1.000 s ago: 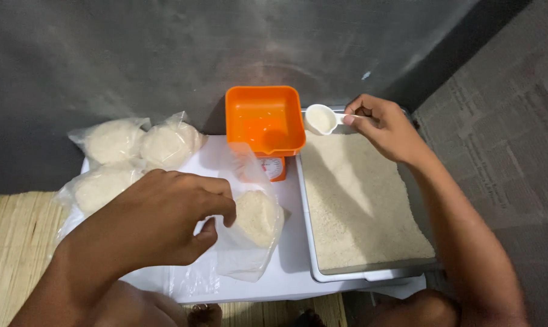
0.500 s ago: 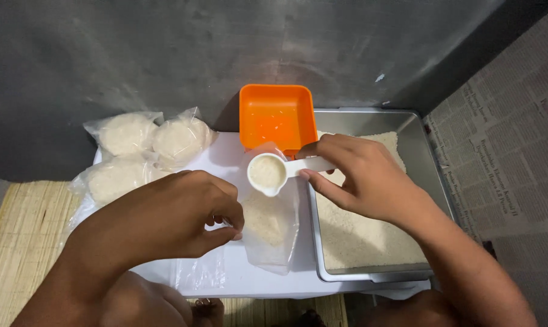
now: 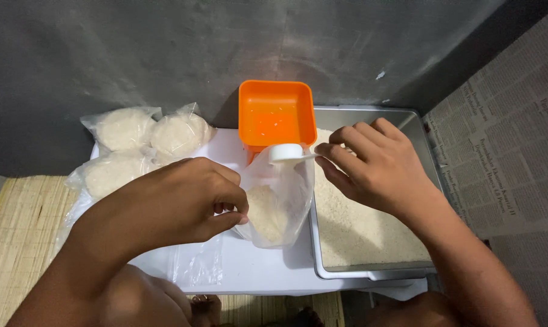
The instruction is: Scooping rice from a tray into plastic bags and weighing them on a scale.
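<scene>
Head view. The left hand point(image 3: 183, 203) was closed in a pinch on the near-left rim of the clear plastic bag point(image 3: 277, 203), holding its mouth open. The bag stood upright near the middle of the white surface point(image 3: 249, 269), just beside the left wall of the metal tray point(image 3: 422, 142), and was partly filled with white grain. The right hand point(image 3: 377, 169) was curled around the handle of the small white scoop point(image 3: 286, 152), fingers closed on it. The scoop's long axis ran roughly left to right, handle toward the right hand, bowl tilted over the far rim of the bag mouth. The bag thus lay between the two hands, the left touching it, the right directly above and to its right. The orange container point(image 3: 277, 115) stood just behind the bag at the far edge of the surface. Three filled bags point(image 3: 141, 136) lay at the far-left corner, well apart from both hands.
</scene>
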